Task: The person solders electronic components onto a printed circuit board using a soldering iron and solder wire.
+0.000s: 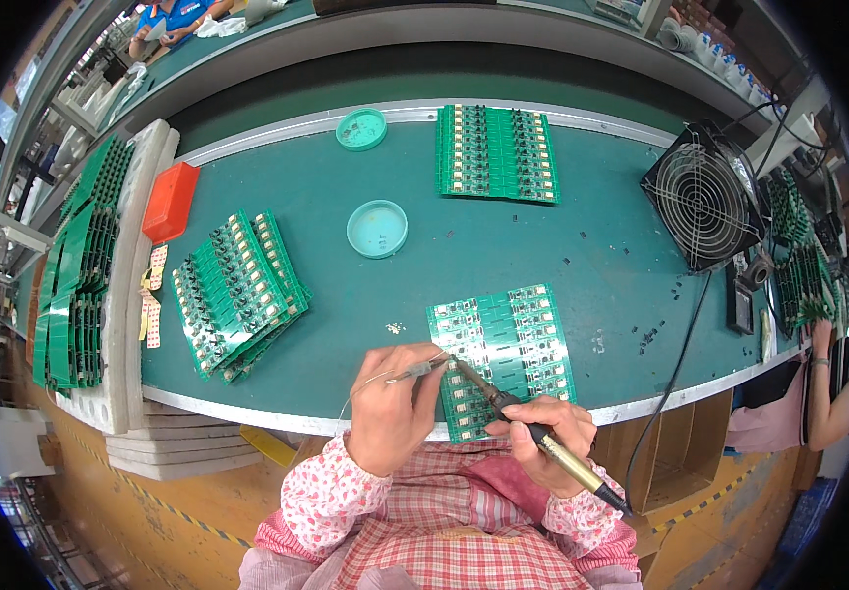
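Note:
My right hand is wrapped round a soldering iron with a gold and black handle. Its tip points up and left, at the left part of a green circuit board panel lying at the table's front edge. Close to that tip, my left hand pinches a thin solder wire, which trails down on its left side. A slim grey pointed piece also sits between its fingers; its exact kind is unclear. Rows of small parts cover the panel, partly hidden by my hands.
Stacked panels lie at left, beside a red box and foam rack. Another panel and two round dishes are farther back. A fan, its cable and loose black parts occupy the right.

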`<act>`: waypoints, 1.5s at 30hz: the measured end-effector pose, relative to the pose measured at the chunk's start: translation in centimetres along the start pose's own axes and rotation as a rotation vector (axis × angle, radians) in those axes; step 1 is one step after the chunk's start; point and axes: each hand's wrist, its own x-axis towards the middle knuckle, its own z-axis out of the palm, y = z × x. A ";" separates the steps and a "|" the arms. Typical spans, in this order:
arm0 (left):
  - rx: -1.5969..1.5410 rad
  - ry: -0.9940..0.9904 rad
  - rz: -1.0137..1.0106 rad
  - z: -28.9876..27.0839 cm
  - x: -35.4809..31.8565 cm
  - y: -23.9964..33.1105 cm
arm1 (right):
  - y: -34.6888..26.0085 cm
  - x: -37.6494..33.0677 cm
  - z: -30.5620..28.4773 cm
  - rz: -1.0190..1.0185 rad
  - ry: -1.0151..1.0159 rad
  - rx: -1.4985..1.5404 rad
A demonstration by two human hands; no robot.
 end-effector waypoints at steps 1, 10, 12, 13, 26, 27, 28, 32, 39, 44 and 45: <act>0.005 -0.001 0.002 0.0 0.0 -0.1 | -0.1 0.1 0.0 -0.001 0.014 -0.008; 0.003 0.010 0.000 0.1 0.0 0.0 | -0.6 -1.7 -0.6 0.187 0.202 0.066; 0.006 0.012 0.000 0.1 0.0 0.0 | -0.7 -1.7 -0.6 0.184 0.256 0.062; 0.001 0.004 -0.002 0.1 0.0 -0.1 | -0.7 -1.7 -0.7 0.180 0.256 0.060; 0.002 -0.133 0.184 -3.2 -1.3 1.0 | -3.0 2.5 1.0 -0.031 -0.005 -0.423; 0.014 -0.183 0.231 -3.3 -1.6 1.2 | -3.0 2.7 1.1 -0.070 -0.057 -0.442; 0.024 -0.235 0.277 -3.4 -1.7 1.3 | -2.9 2.8 1.1 -0.076 -0.059 -0.440; -0.054 -0.292 0.242 -4.6 -1.9 0.8 | -2.7 2.9 0.5 -0.115 -0.204 -0.351; -0.080 -0.078 0.057 -4.8 -3.3 -1.1 | -0.9 2.6 -0.7 0.038 0.060 -0.346; -0.014 0.085 -0.125 -3.8 -2.8 -1.6 | 0.1 1.0 -0.7 0.146 0.268 -0.335; -0.011 0.073 -0.148 -3.7 -2.8 -1.6 | 0.3 0.8 -0.6 0.151 0.286 -0.341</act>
